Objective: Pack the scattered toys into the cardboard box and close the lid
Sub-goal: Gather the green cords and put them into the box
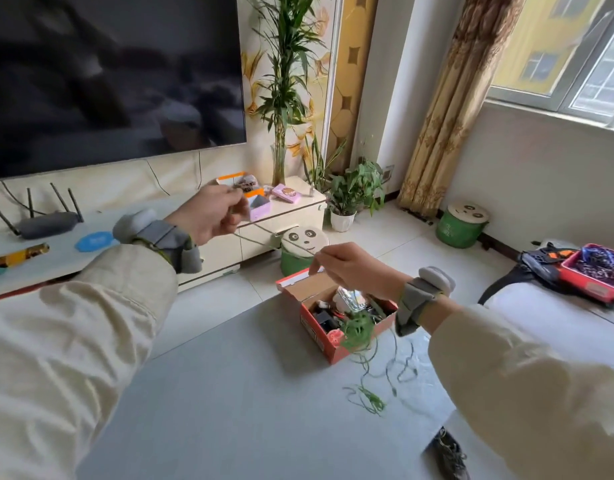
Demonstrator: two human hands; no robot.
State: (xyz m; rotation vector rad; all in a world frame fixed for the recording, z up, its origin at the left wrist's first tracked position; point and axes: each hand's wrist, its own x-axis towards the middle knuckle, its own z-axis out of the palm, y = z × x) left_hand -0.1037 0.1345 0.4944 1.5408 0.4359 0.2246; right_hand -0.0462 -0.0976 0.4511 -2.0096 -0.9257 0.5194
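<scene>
An open red cardboard box (310, 326) stands on the grey table (229, 393), filled with several small toys. Its lid (300, 284) is flipped back at the far side. A thin green string (364, 336) hangs in a tangle over the box's near corner and trails onto the table at the right. My left hand (208, 216) is raised high to the left of the box and pinches one end of a taut stretch of string. My right hand (354, 268) pinches the same string just above the box.
A TV cabinet (281, 223) with a router, pink boxes and a vase runs along the far wall. Two green panda stools (303, 251) stand on the floor. A white sofa (527, 313) at the right carries a red tray. A shoe lies below the table's right edge.
</scene>
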